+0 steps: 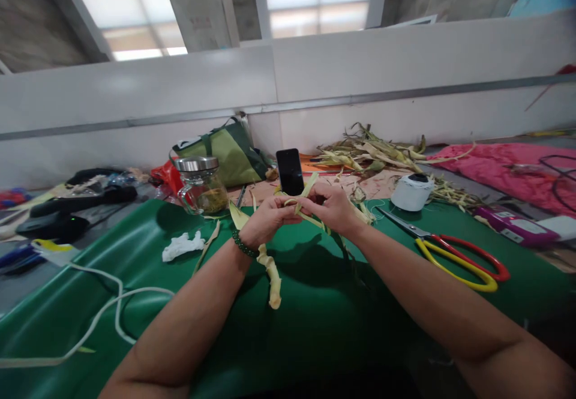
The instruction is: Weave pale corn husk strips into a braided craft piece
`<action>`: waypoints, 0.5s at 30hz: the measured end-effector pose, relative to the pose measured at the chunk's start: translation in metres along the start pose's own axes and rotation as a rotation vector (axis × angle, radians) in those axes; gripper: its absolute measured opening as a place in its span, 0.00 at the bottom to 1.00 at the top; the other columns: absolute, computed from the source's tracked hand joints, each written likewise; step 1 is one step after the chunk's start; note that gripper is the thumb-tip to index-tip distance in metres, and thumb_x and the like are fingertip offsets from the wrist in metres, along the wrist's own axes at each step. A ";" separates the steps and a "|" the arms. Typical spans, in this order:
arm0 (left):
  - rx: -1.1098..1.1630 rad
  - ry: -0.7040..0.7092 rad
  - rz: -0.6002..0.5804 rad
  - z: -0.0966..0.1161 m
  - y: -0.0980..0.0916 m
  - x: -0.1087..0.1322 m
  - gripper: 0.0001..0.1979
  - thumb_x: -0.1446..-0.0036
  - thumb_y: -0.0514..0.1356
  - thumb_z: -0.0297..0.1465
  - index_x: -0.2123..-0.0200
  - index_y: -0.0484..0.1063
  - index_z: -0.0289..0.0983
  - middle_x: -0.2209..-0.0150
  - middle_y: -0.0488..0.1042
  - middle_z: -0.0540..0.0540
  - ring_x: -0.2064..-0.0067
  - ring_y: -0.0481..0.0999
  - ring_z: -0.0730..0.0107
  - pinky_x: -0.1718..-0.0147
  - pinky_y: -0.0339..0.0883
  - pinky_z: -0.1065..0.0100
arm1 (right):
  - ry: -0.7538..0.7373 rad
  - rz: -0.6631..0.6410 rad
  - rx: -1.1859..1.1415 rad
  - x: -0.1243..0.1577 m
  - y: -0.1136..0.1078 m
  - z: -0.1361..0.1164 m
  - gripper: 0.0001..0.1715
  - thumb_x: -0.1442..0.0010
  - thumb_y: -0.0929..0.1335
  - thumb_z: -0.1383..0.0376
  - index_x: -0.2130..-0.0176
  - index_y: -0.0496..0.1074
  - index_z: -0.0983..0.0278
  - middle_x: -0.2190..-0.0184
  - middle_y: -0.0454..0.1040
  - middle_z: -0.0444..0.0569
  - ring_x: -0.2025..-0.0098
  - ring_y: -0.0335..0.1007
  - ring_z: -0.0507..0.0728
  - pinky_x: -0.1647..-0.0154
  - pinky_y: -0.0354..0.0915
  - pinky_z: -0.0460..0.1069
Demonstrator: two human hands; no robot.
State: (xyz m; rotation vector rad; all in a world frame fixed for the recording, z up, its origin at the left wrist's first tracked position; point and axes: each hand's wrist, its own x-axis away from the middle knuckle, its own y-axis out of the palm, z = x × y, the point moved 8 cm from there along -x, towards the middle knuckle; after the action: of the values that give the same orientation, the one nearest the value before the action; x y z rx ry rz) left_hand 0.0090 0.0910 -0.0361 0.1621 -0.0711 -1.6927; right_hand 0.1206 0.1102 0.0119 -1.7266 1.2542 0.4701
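On green mat [315, 327], left to right: white cord [117, 306], crumpled tissue [182, 246], glass jar [201, 186]. Left hand [265, 222] and right hand [330, 207] meet mid-table above the mat, each pinched shut on pale leaf strips [272, 270]; one strip hangs below left wrist. Phone [290, 171] stands behind. Thread spool [411, 192], scissors [454, 255] lie right.

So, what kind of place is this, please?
Probably a handicraft workbench for weaving dried leaves. Both hands, the left hand and right hand, hold pale leaf strips over a green table cover; nearby lie a leaf pile, scissors and a thread spool.
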 end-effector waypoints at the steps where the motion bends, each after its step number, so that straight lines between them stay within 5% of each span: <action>1: 0.022 -0.009 -0.004 0.000 0.001 0.001 0.13 0.62 0.70 0.31 0.70 0.78 0.32 0.73 0.77 0.46 0.69 0.76 0.71 0.66 0.69 0.71 | 0.009 -0.002 -0.003 0.000 -0.001 0.000 0.17 0.46 0.68 0.61 0.81 0.62 0.64 0.83 0.62 0.41 0.79 0.55 0.48 0.78 0.52 0.44; 8: 0.092 0.003 0.053 0.005 -0.001 0.004 0.13 0.64 0.70 0.27 0.71 0.77 0.31 0.72 0.77 0.47 0.70 0.76 0.72 0.68 0.70 0.71 | 0.028 0.050 0.007 0.000 -0.005 -0.004 0.18 0.45 0.67 0.58 0.80 0.61 0.64 0.83 0.62 0.41 0.79 0.55 0.48 0.77 0.52 0.44; 15: 0.012 0.022 0.077 0.005 -0.002 0.004 0.16 0.63 0.71 0.34 0.69 0.78 0.33 0.69 0.79 0.46 0.67 0.77 0.71 0.67 0.69 0.72 | 0.084 0.019 -0.012 0.000 -0.003 0.000 0.16 0.47 0.66 0.59 0.80 0.61 0.64 0.82 0.63 0.42 0.78 0.56 0.49 0.75 0.53 0.45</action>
State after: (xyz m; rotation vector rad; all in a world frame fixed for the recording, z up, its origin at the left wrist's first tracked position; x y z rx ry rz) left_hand 0.0053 0.0869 -0.0316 0.1846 -0.0703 -1.6134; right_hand 0.1227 0.1107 0.0133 -1.7615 1.3307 0.4208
